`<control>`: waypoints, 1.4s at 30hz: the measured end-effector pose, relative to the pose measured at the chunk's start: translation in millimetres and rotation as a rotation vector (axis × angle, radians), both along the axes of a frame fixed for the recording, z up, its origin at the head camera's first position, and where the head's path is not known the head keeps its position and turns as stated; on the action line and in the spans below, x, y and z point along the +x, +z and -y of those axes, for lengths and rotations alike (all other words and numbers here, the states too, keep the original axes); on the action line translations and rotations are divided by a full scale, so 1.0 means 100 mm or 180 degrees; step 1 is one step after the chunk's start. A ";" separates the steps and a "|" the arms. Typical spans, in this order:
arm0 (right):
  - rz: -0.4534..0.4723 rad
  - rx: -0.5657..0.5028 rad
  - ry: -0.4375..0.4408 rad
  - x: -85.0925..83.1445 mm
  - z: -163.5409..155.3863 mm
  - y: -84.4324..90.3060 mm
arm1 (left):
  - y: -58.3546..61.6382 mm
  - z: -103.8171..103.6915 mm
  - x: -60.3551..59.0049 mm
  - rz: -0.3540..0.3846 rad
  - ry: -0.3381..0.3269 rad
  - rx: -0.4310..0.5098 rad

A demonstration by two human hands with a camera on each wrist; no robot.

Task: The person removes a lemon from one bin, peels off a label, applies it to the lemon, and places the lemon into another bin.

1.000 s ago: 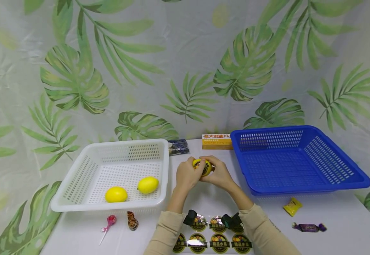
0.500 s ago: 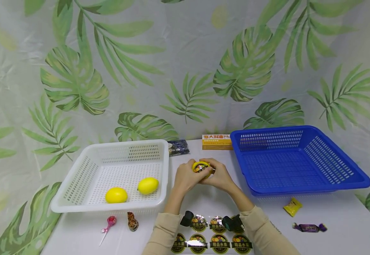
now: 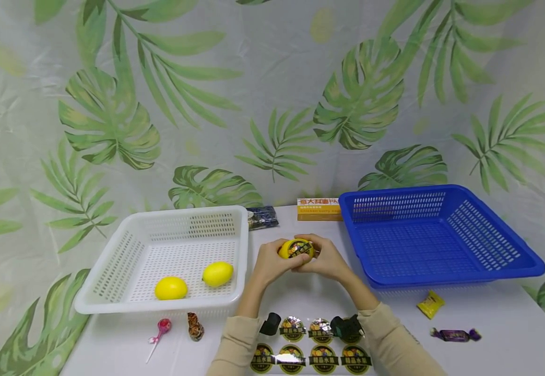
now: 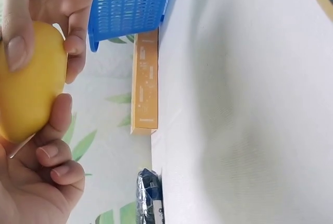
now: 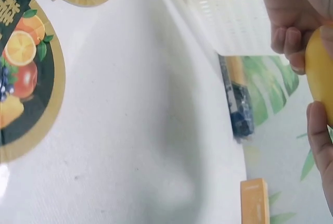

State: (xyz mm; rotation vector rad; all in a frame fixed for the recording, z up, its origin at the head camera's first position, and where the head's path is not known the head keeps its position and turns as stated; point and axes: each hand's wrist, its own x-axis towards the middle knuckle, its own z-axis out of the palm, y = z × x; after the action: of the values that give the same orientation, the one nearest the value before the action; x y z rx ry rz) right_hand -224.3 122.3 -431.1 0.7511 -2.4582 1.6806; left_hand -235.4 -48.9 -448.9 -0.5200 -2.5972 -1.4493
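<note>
A yellow lemon (image 3: 285, 249) is held up between both hands over the middle of the table. On its side facing the head camera lies a round black-and-gold fruit sticker (image 3: 299, 247). My left hand (image 3: 269, 265) grips the lemon from the left, its thumb along the sticker's lower edge. From the right, my right hand (image 3: 327, 261) grips the same lemon, fingers round its far side. In the left wrist view the lemon (image 4: 39, 94) shows plain yellow skin between the fingers of both hands. Only part of the lemon (image 5: 318, 73) enters the right wrist view.
A sheet of round stickers (image 3: 307, 360) lies in front, below the forearms. The white basket (image 3: 160, 306) at left holds two lemons; the blue basket (image 3: 441, 274) stands right. Wrapped candies and a lollipop (image 3: 163, 326) lie nearby. An orange box (image 3: 319, 211) and dark packet (image 3: 263, 216) sit behind.
The lemon has turned in the hands, so the sticker faces the head camera more fully. Both hands have lowered slightly toward the person, and the left thumb has shifted to the sticker's lower edge.
</note>
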 end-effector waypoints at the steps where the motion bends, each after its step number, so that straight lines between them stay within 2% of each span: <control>1: 0.0015 0.0013 0.0011 0.00 -0.01 0.01 | -0.01 0.00 0.00 -0.0006 -0.0024 0.0019; 5: 0.0064 -0.0007 0.0053 -0.01 -0.05 0.00 | -0.03 -0.02 0.01 0.0027 -0.0137 0.0201; 8: 0.0072 -0.0030 0.0026 -0.04 -0.09 -0.05 | -0.05 -0.04 0.01 -0.0049 -0.0149 0.0315; 10: 0.0076 -0.0052 -0.0008 -0.08 -0.13 -0.13 | -0.07 -0.06 0.01 -0.0167 -0.0082 0.0379; 16: 0.0127 -0.0044 -0.0066 -0.09 -0.20 -0.13 | -0.10 -0.09 0.01 -0.0452 0.0258 0.0490; 19: 0.0137 -0.0015 -0.0071 -0.07 -0.22 -0.10 | -0.13 -0.10 0.01 -0.0455 0.0351 0.0565; 23: 0.0148 0.0021 -0.0122 -0.05 -0.25 -0.05 | -0.16 -0.12 0.00 -0.0391 0.0356 0.0627; 29: 0.0107 0.0130 -0.0184 -0.01 -0.31 0.06 | -0.21 -0.15 -0.01 -0.0296 0.0335 0.0533; 32: 0.0085 0.0194 -0.0211 0.02 -0.36 0.13 | -0.20 -0.18 -0.02 -0.0231 0.0245 0.0513; 36: 0.0104 0.0284 -0.0256 0.04 -0.48 0.24 | -0.19 -0.25 -0.05 -0.0194 -0.0057 0.0499; 42: 0.0325 0.0397 -0.0329 0.01 -0.75 0.39 | -0.18 -0.41 -0.12 -0.0101 -0.0441 0.0361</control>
State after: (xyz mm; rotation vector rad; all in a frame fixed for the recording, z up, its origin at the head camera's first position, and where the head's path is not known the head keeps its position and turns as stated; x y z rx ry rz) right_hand -223.4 197.1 -392.4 0.5514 -2.6417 1.5798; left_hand -247.4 -8.0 -466.8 -0.7143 -2.4807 -1.6047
